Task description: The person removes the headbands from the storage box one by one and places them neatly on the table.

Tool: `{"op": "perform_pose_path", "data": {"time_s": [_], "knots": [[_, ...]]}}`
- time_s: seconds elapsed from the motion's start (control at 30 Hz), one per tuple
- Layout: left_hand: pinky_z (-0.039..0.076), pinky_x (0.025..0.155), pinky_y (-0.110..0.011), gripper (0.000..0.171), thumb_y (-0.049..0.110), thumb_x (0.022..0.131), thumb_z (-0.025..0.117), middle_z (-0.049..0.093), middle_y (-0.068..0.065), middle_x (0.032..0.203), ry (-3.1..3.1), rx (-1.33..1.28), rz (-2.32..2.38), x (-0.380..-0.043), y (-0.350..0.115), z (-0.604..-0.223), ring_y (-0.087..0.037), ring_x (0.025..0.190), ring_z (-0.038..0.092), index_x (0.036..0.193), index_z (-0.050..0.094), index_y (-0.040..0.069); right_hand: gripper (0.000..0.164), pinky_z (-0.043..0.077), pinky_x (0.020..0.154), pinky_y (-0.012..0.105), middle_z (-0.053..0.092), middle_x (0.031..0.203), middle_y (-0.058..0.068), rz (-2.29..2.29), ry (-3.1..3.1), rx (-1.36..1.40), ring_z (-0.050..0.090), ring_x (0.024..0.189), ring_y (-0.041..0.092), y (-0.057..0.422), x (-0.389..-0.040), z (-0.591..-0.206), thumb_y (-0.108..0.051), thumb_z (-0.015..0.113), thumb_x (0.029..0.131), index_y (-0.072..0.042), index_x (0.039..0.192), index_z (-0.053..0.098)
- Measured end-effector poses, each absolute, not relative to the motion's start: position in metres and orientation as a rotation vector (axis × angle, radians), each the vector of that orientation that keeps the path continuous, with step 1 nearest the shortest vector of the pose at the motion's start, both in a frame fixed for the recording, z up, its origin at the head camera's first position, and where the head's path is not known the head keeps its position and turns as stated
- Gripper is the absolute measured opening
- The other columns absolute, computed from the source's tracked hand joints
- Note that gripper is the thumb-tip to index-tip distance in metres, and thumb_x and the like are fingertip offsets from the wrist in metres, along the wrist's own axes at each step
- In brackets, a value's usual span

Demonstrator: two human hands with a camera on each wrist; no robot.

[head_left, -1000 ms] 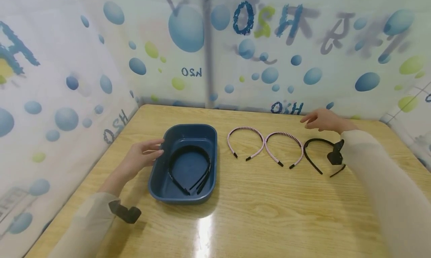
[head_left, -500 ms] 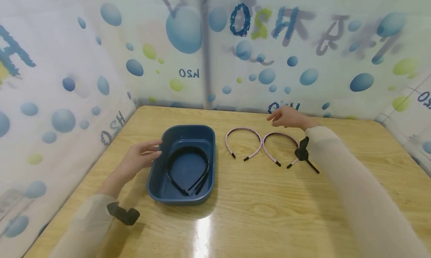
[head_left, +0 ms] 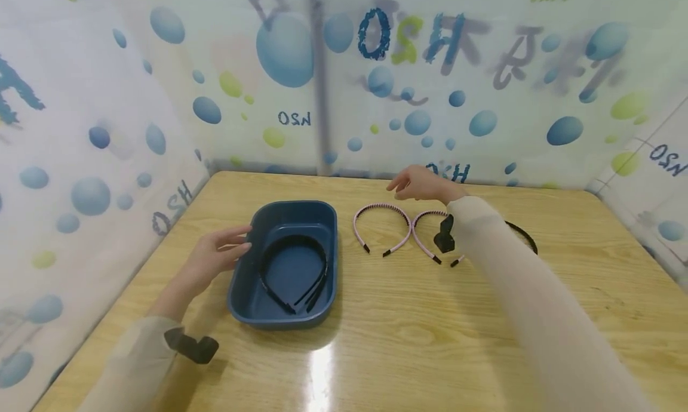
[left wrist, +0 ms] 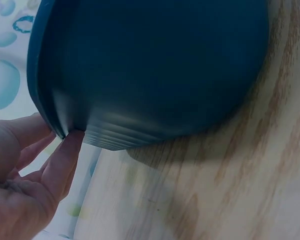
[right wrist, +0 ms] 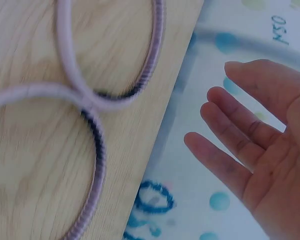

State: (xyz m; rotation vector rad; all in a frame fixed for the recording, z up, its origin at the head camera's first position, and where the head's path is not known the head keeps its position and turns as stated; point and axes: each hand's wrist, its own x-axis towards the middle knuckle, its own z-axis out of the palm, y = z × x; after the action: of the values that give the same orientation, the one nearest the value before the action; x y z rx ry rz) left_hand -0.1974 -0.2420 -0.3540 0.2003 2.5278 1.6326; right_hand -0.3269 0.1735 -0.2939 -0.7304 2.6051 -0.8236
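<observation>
Wooden tabletop (head_left: 376, 322): left hand (head_left: 215, 254) pinches tub (head_left: 282, 325), right hand (head_left: 421, 184) hovers near headbands (head_left: 380, 206).

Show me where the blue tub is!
In the head view, the blue tub sits on the table, left of the pink headbands, with the left hand at its left edge.

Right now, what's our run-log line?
left hand: pinches blue rectangular tub rim | right hand: empty, near pink ridged headbands | black curved headbands: inside tub
</observation>
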Motion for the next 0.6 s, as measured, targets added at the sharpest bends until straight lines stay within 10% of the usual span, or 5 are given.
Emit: {"op": "perform_pose_path", "data": {"time_s": [0.6], "knots": [[0.051, 0.078, -0.030, 0.054, 0.021, 0.091, 0.059, 0.046, -0.029, 0.122, 2.516, 0.212, 1.665, -0.199, -0.244, -0.357, -0.032, 0.107, 0.053, 0.137, 0.040, 0.000, 0.024, 0.047, 0.083, 0.038, 0.062, 0.109, 0.014, -0.746, 2.544, -1.052, 0.057, 0.099, 0.025, 0.095, -0.318, -0.288, -0.006, 0.059, 0.087, -0.003, 0.110, 0.066]]}}
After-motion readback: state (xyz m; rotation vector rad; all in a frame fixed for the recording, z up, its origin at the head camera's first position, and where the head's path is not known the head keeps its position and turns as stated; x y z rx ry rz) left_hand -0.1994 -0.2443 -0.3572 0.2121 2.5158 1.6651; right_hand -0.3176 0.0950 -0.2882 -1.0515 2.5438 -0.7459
